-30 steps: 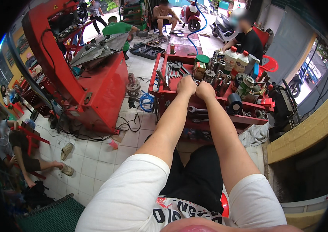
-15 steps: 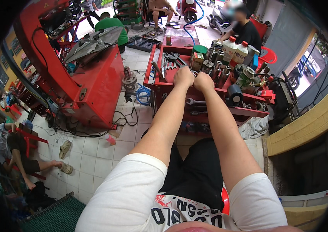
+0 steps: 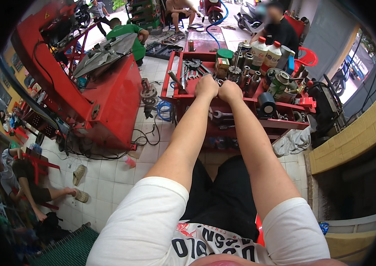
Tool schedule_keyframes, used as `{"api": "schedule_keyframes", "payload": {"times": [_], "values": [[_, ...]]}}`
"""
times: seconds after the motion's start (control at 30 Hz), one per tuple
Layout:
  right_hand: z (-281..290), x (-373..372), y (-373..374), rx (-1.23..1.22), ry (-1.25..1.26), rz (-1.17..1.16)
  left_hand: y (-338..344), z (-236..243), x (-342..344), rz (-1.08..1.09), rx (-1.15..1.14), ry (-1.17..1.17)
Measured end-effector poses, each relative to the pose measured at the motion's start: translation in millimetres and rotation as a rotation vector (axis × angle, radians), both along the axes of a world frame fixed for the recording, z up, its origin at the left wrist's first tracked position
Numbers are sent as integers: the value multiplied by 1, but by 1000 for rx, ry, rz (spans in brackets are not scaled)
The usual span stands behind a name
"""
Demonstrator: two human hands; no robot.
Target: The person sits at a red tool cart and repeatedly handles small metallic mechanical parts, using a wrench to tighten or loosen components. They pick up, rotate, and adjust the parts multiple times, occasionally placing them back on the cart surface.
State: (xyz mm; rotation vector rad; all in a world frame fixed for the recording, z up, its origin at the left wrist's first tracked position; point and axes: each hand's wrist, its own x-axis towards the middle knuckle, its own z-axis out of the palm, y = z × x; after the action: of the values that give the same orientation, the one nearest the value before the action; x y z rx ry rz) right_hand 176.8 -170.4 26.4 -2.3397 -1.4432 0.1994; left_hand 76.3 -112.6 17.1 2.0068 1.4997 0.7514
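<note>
Both my hands are held out close together at the front edge of a red tool cart [image 3: 181, 100]. My left hand [image 3: 206, 86] is closed in a fist, knuckles up. Beside it, my right hand [image 3: 230, 91] is closed too. A small shiny metal ring [image 3: 220, 82] shows just beyond the gap between them; whether I hold it cannot be seen. To the left of my left hand, several wrenches [image 3: 192, 68] lie in the top tray. Sockets [image 3: 244, 78] and a small box with a green lid [image 3: 223, 64] stand just past my right hand.
Two white bottles with red caps [image 3: 265, 55] and an open can [image 3: 281, 80] crowd the cart's right. More wrenches [image 3: 220, 115] lie in a drawer below my hands. A red machine [image 3: 108, 97] stands left. Other people sit or crouch nearby, including one in green [image 3: 126, 33].
The whole view has shifted slightly. My hands stay closed and side by side at the cart's edge. Beyond the machine, the person in green has moved an arm outward.
</note>
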Motion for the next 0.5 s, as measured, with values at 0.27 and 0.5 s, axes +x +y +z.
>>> {"api": "schedule_keyframes", "payload": {"times": [0.27,0.5], "values": [[2,-1,-5,17,23,4,-7,7,-3,-21,-29,9],[1,0,-4,33,28,-1,-1,1,1,-16,13,25]]}}
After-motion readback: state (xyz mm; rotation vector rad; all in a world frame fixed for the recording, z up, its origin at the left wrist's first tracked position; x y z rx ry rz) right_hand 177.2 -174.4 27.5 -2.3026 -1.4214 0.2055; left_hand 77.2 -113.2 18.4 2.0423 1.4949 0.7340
